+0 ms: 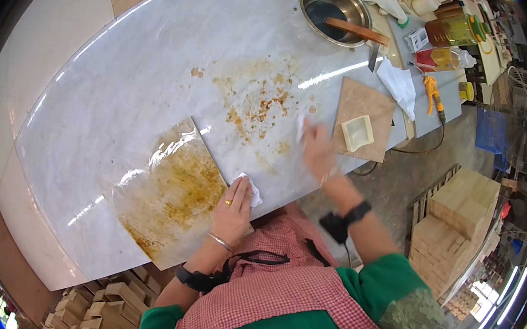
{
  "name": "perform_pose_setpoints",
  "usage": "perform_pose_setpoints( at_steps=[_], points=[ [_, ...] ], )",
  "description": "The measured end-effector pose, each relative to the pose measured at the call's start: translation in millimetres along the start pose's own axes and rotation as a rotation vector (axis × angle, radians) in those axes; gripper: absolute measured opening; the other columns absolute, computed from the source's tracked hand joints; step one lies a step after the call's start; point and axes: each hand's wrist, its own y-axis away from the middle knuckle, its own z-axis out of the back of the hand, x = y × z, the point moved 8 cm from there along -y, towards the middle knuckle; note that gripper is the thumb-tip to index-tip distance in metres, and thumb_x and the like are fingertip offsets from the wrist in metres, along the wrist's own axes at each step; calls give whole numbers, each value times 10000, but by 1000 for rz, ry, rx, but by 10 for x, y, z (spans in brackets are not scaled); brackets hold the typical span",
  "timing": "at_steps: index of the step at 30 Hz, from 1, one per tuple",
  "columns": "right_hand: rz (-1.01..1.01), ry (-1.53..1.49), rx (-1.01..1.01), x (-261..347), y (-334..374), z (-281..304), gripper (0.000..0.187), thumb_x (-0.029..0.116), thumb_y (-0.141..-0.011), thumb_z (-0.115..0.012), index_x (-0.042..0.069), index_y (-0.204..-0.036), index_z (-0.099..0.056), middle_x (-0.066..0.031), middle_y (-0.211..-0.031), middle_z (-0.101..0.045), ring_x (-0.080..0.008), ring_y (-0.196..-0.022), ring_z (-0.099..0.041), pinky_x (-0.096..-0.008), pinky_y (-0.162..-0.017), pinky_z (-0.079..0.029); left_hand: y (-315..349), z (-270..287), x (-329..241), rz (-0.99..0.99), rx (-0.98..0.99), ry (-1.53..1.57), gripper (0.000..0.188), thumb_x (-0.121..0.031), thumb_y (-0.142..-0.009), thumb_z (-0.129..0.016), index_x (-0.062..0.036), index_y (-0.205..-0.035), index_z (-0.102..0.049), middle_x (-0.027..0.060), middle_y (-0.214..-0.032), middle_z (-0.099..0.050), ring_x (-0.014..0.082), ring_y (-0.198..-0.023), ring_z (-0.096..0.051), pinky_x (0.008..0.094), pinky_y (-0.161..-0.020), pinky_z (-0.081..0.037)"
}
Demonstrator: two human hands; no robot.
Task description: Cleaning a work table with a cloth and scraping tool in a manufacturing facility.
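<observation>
Since we work across the marble slab [159, 55], entries run off it: stained tile [172, 196] at near edge, L hand [232, 210] flat, pinning white cloth [251, 190]; R hand [317, 148] blurred mid-slab w/ pale wad, grip unclear; steel bowl [336, 4] far end.

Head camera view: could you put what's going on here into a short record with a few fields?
Surface: pale marble-look table, smeared with brown stains
Left hand: flat on a white cloth at the edge of a stained tile
Right hand: blurred, on the table beside a tan tile; its grip cannot be told
On the tan tile: pale square block
Far end: metal bowl with a wooden-handled tool, bottles of yellow liquid
</observation>
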Motion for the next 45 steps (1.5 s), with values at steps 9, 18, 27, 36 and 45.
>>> perform_pose_setpoints(
  at_steps=[9, 18, 27, 36, 45],
  points=[
    [51, -17, 91, 82, 123, 23, 426, 37, -791, -507, 17, -1215, -480, -135, -805, -462, -279, -717, -514, -391, -562, -427, 8, 21, 5, 10, 7, 7, 425, -46, -709, -586, 81, -1106, -507, 159, -1220, -465, 313, -1117, -463, 385, -908, -419],
    [95, -552, -31, 1091, -1067, -309, 221, 222, -897, -440, 23, -824, -499, -192, -743, -512, -370, -742, -507, -445, -661, -401, -16, 4, -22, 11, 45, -30, 410, -72, -735, -507, 86, -1114, -507, 172, -1254, -444, 291, -1162, -437, 359, -932, -411],
    [131, -110, -203, 197, -1607, -50, 228, 256, -887, -492, 31, -882, -533, -176, -720, -517, -340, -733, -526, -442, -634, -411, -52, 5, -25, -3, 18, -27, 434, -62, -701, -585, 71, -1107, -512, 159, -1229, -467, 288, -1138, -464, 358, -902, -429],
    [-69, -301, 363, 554, -1330, -151, 186, 141, -883, -469, 26, -1019, -522, -135, -760, -499, -285, -742, -524, -392, -604, -440, 33, 40, 41, 38, 12, -45, 386, -73, -729, -514, 75, -1085, -532, 167, -1225, -478, 272, -1127, -479, 339, -901, -444],
    [312, -246, 238, 805, -971, -421, 226, 85, -833, -501, 17, -1048, -513, -137, -821, -480, -295, -742, -510, -364, -605, -446, 24, 30, 47, 106, 29, 85, 428, -64, -735, -486, 99, -1131, -487, 192, -1284, -408, 301, -1190, -405, 373, -970, -378]
  ],
)
